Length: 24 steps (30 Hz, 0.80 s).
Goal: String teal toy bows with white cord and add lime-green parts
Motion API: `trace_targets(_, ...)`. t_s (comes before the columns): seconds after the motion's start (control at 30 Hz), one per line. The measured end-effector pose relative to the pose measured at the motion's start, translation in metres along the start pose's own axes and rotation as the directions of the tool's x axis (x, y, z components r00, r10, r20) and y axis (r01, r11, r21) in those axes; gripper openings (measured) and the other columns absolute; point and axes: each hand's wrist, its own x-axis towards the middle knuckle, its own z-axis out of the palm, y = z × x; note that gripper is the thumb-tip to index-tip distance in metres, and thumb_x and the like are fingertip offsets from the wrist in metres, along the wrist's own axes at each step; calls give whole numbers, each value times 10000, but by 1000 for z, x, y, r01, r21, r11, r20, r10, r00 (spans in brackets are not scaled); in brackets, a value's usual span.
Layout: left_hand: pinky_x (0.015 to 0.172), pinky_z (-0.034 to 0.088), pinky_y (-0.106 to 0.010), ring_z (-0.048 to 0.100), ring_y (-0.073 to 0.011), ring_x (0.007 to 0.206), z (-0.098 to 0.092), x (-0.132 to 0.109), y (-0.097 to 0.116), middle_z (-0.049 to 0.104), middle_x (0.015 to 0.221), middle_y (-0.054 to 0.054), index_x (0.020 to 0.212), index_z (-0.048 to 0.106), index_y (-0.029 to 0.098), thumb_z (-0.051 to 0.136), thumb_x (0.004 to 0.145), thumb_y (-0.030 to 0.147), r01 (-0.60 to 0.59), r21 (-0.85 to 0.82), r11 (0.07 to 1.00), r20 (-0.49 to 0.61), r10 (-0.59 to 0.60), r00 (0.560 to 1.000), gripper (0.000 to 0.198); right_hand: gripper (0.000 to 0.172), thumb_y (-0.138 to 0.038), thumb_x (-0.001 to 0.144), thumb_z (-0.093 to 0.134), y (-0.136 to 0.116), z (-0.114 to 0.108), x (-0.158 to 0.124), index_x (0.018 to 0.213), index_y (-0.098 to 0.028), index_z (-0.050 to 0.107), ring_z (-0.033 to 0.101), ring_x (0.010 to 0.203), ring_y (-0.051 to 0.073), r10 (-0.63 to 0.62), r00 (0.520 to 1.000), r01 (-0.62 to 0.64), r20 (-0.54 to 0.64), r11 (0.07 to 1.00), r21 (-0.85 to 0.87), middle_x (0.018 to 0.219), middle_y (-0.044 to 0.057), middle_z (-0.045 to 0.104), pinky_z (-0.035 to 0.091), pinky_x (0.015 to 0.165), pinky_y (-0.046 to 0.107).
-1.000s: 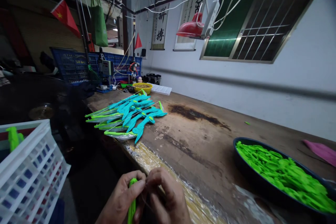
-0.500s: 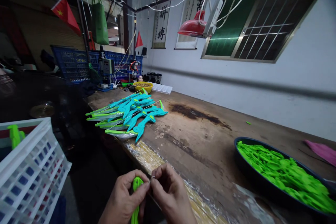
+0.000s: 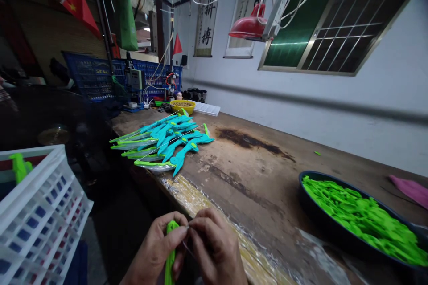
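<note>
My left hand (image 3: 155,249) is closed round a bright green plastic piece (image 3: 170,254) at the bottom of the view, below the bench's front edge. My right hand (image 3: 216,247) pinches a thin string or wire right beside the piece's upper end, its fingertips touching those of the left. The lower part of the green piece runs out of the frame. Farther along the wooden bench (image 3: 254,178) lies a heap of teal and green toy bows (image 3: 165,144) with strings.
A dark round tray (image 3: 312,213) full of green plastic parts sits at the right. A white crate (image 3: 36,218) stands at the left. At the bench's far end are a yellow bowl (image 3: 182,106), blue crates (image 3: 90,78) and small equipment. A pink sheet (image 3: 409,189) lies far right.
My hands stay together on the green piece; the fingers have shifted slightly around its top. The camera has tilted a little, so the scene sits slightly higher.
</note>
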Motion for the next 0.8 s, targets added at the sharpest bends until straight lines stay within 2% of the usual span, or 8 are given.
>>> trace_targets(0.1,355,343,-148,402,-61,328,-1,1,-2,526,431,52,816,607,180,714,837,472,-5,1,1000,-9,5,1000,312,148,-93,951,469,1,7,-2,877,-188,555,579,745,117,4,999,-4,-45,1000,-2,842,22,551,445,661,211)
trace_targets(0.23,345,338,-153,394,-62,320,-1,2,-4,509,421,52,818,615,174,722,828,485,1,-1,1000,-6,-1,1000,328,184,-162,988,421,0,17,-5,830,-196,509,541,744,127,133,974,-121,-182,990,77,829,15,523,419,660,233)
trace_targets(0.3,340,334,-155,383,-59,315,-1,2,-4,496,418,56,803,608,175,723,824,496,-4,2,1000,-9,4,1000,342,204,-192,1000,416,-1,20,-6,813,-197,498,530,753,131,190,959,-166,-212,978,127,830,15,519,408,667,242)
trace_targets(0.47,335,318,-149,375,-48,313,0,0,-4,498,471,62,778,581,183,729,818,488,11,-21,1000,-47,-12,999,342,210,-223,1006,412,-3,18,-6,817,-203,501,506,769,136,246,943,-203,-226,959,196,832,11,506,392,686,246)
trace_targets(0.67,345,325,-156,364,-53,322,5,-2,3,485,452,62,767,579,182,720,820,505,4,-10,1000,-28,-4,1000,356,223,-232,1014,403,-2,17,-8,814,-204,496,513,772,149,257,938,-208,-234,954,214,823,19,512,404,700,258)
trace_targets(0.73,350,307,-152,359,-52,323,5,-2,3,479,434,62,766,575,183,706,836,500,7,-5,1000,-23,-7,1000,350,187,-224,1007,418,-1,15,-9,845,-204,509,532,781,153,241,946,-202,-218,962,184,844,28,537,419,701,258)
trace_targets(0.8,365,307,-151,375,-56,338,3,-2,1,490,432,57,775,571,185,694,850,495,1,9,1000,-18,-1,1000,342,92,-221,980,486,0,12,-8,905,-204,535,542,761,149,190,971,-172,-144,976,130,860,31,553,428,675,247)
